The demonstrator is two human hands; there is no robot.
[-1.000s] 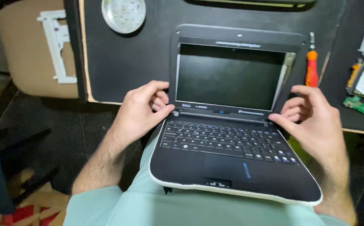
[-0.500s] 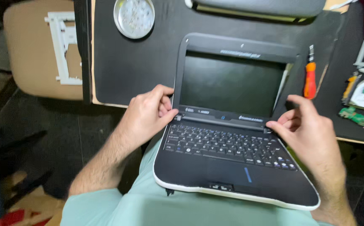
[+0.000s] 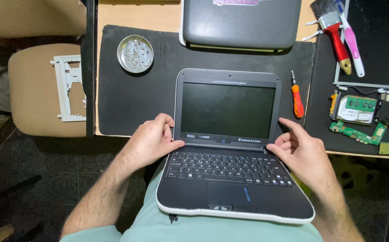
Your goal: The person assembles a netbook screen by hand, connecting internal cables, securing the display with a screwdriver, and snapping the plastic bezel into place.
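A small dark laptop (image 3: 230,179) with a white rim lies open on my lap, its black screen (image 3: 228,110) leaning against the table edge. My left hand (image 3: 152,141) grips the lower left corner of the screen frame, thumb on the hinge area. My right hand (image 3: 304,154) touches the lower right corner of the screen frame, index finger raised and the other fingers curled.
On the black mat (image 3: 136,96) stand a round tin of screws (image 3: 135,54) and an orange screwdriver (image 3: 297,99). A closed grey laptop (image 3: 241,22) lies behind. At right are a brush (image 3: 335,31), circuit boards (image 3: 360,121) and a bare screen panel (image 3: 373,40). A white plastic frame (image 3: 69,87) rests on a stool.
The view has shifted, so more of the table shows above. My right index finger has lifted off the screen's side. Both hands stay at the screen's lower corners.
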